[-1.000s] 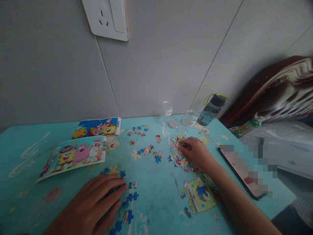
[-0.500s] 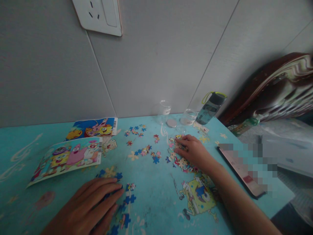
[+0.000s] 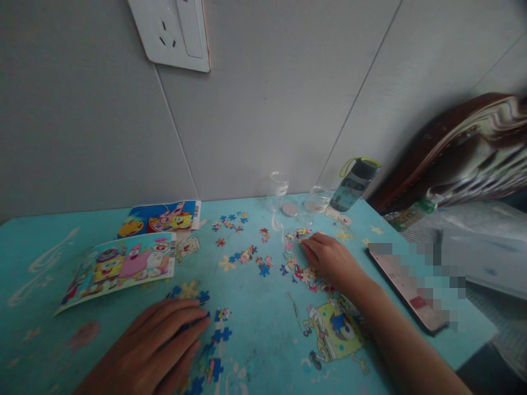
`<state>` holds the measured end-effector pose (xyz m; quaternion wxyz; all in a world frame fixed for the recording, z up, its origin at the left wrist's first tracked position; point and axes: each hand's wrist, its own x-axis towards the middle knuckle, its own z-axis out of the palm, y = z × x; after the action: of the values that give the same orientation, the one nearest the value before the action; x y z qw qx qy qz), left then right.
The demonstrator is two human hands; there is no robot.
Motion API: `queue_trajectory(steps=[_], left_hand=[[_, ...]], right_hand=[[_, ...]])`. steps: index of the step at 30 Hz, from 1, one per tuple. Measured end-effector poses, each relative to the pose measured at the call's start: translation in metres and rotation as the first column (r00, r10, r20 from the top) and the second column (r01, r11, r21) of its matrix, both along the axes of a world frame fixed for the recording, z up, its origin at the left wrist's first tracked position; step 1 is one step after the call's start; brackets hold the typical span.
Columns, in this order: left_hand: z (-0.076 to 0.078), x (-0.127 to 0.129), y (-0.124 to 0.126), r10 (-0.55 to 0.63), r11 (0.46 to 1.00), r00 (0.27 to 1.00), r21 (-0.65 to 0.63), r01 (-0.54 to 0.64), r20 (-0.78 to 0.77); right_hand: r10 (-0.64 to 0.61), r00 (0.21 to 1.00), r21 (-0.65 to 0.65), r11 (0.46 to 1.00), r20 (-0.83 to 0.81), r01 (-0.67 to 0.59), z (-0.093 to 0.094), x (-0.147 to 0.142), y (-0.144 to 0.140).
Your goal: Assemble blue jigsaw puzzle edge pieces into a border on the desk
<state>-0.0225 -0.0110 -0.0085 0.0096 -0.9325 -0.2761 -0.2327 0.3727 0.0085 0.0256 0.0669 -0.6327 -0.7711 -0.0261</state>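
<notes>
My left hand (image 3: pixel 152 345) lies flat with its fingers stretched out, over some blue jigsaw pieces (image 3: pixel 222 333) at the lower left, hiding part of them. Beside its fingertips runs a column of pieces, with more blue ones (image 3: pixel 177 292) showing above the knuckles. On the right, my right hand (image 3: pixel 327 255) rests at a heap of colourful jigsaw pieces (image 3: pixel 304 274). Its fingers are bent and drawn together; whatever they hold is too small to make out. Small groups of pieces (image 3: pixel 247 253) lie between the hands, with others (image 3: pixel 230 221) farther back.
Two cartoon picture sheets (image 3: pixel 123 263) lie at the left. Near the wall stand clear plastic containers (image 3: pixel 317 200), a round lid (image 3: pixel 290 209) and a water bottle (image 3: pixel 354 185). A phone (image 3: pixel 407 291) lies at the table's right edge. The tablecloth (image 3: pixel 255 351) is printed with cartoon figures.
My right hand's fingers have drawn together and pulled back slightly to the right, uncovering some of the heap. My left hand stays flat on its pieces. The view has shifted slightly.
</notes>
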Motion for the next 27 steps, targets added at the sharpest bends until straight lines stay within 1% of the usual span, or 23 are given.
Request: queue_trajectory(steps=[3, 5, 8, 11, 14, 16, 19, 23, 27], left_hand=[[0.000, 0.004, -0.003, 0.026, 1.000, 0.997, -0.017, -0.025, 0.067], [0.000, 0.006, -0.004, 0.020, 1.000, 0.997, -0.017, -0.019, 0.076], [0.002, 0.007, -0.004, 0.019, 1.000, 0.997, -0.018, -0.018, 0.076], [0.003, 0.007, -0.003, 0.027, 0.999, 0.996, -0.024, -0.025, 0.080], [0.002, 0.007, -0.003, 0.026, 0.999, 0.996, -0.041, -0.022, 0.084], [0.002, 0.007, -0.003, 0.025, 0.999, 0.996, -0.049, -0.021, 0.086], [0.002, 0.009, -0.004, 0.024, 0.999, 0.996, -0.050, -0.020, 0.091], [0.002, 0.007, -0.002, 0.033, 0.999, 0.995, -0.040, -0.029, 0.089], [0.003, 0.003, 0.002, -0.019, 1.000, 1.000, -0.008, 0.019, 0.003]], right_hand=[[-0.049, 0.998, -0.014, 0.999, -0.044, 0.048, -0.003, 0.005, 0.003], [-0.084, 0.991, -0.013, 0.996, -0.107, 0.083, -0.004, 0.009, 0.006], [-0.149, 0.962, -0.012, 0.989, -0.229, 0.150, -0.007, 0.015, 0.010], [-0.187, 0.923, -0.022, 0.981, -0.336, 0.191, -0.008, 0.018, 0.012], [-0.169, 0.901, -0.021, 0.984, -0.400, 0.176, -0.009, 0.019, 0.011], [-0.138, 0.892, -0.033, 0.990, -0.430, 0.137, -0.009, 0.017, 0.011], [-0.110, 0.887, -0.051, 0.994, -0.448, 0.098, -0.009, 0.015, 0.011], [-0.124, 0.909, -0.009, 0.991, -0.398, 0.131, -0.012, 0.022, 0.013], [-0.143, 0.935, 0.027, 0.987, -0.324, 0.160, -0.017, 0.032, 0.014]])
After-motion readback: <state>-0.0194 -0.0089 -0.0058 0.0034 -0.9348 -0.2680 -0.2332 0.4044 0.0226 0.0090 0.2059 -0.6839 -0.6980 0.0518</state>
